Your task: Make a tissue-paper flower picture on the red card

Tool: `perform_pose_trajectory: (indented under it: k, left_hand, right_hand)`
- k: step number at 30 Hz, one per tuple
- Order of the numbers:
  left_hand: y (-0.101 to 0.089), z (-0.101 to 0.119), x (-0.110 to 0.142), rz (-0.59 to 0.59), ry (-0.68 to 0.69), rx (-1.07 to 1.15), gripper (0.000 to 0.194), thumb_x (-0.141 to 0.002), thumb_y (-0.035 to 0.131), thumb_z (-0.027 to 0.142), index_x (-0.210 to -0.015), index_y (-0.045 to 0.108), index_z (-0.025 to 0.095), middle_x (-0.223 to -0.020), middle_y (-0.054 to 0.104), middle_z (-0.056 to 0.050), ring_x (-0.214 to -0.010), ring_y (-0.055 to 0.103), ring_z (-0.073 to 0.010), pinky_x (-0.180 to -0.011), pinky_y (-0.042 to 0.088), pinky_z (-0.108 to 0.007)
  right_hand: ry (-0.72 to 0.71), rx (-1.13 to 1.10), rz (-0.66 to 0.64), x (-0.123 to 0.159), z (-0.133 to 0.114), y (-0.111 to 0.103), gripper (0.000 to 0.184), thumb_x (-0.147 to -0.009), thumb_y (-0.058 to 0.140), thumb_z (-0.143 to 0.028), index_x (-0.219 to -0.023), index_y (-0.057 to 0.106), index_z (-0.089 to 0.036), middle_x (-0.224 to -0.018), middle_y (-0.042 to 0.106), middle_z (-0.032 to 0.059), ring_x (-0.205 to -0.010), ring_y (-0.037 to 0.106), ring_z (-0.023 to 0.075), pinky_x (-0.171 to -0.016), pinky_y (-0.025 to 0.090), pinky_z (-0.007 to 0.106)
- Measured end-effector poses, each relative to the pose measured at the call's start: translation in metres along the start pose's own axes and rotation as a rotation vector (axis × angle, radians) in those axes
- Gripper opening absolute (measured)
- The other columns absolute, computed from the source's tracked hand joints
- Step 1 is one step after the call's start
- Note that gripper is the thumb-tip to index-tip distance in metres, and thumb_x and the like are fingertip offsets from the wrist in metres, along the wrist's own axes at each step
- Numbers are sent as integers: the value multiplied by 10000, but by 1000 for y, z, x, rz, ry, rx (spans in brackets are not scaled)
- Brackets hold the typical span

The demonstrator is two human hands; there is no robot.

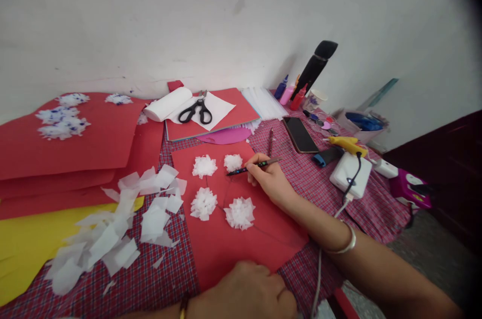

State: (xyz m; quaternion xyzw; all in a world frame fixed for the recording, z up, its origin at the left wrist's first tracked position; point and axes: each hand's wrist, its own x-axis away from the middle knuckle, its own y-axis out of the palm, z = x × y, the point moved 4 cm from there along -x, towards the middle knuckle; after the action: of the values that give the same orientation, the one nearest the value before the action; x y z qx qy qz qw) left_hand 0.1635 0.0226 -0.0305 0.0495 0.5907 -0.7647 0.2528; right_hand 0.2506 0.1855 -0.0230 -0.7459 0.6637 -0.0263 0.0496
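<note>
My right hand [268, 178] grips a dark pencil [253, 167] whose tip rests on a red paper sheet [233, 238], next to a white tissue flower [233, 162]. Three more white tissue flowers lie on the same sheet: one at the upper left [204, 166], one at the lower left [203, 203], one at the lower right [240, 212]. Thin pencil lines run between them. My left hand [250, 291] lies knuckles up on the near edge of the red sheet, fingers curled under; nothing shows in it.
White tissue scraps [113, 228] are piled on the left over a yellow sheet [26, 243]. Black scissors [196, 110] and a tissue roll [167, 104] lie on a red pad. At the right are a phone [300, 134], a yellow glue gun [348, 144], a white charger [351, 174] and paint bottles [289, 92].
</note>
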Motion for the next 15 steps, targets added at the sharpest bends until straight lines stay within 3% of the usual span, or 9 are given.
perform_pose_trajectory:
  k: [5, 10, 15]
  left_hand:
    - [-2, 0, -1, -32, 9, -6, 312, -901, 603, 383, -676, 529, 179, -572, 572, 43, -466, 496, -115, -358, 275, -292]
    - [-3, 1, -2, -65, 5, 4, 299, -909, 596, 377, -694, 544, 176, -595, 592, 39, -483, 510, -119, -367, 296, -287]
    - [-3, 1, -2, -92, 13, 8, 309, -920, 580, 386, -698, 539, 175, -599, 600, 37, -485, 513, -116, -378, 299, -277]
  right_hand:
    - [26, -44, 46, 1, -1, -1, 149, -796, 570, -311, -706, 520, -202, -490, 527, -52, -429, 449, 92, -449, 358, 225]
    - [22, -13, -9, 1, -2, 1, 150, -796, 578, -308, -707, 528, -199, -491, 539, -47, -436, 465, 96, -464, 376, 229]
    - [38, -39, 65, 1, 0, -3, 147, -776, 576, -301, -683, 516, -204, -457, 514, -56, -405, 427, 90, -431, 339, 223]
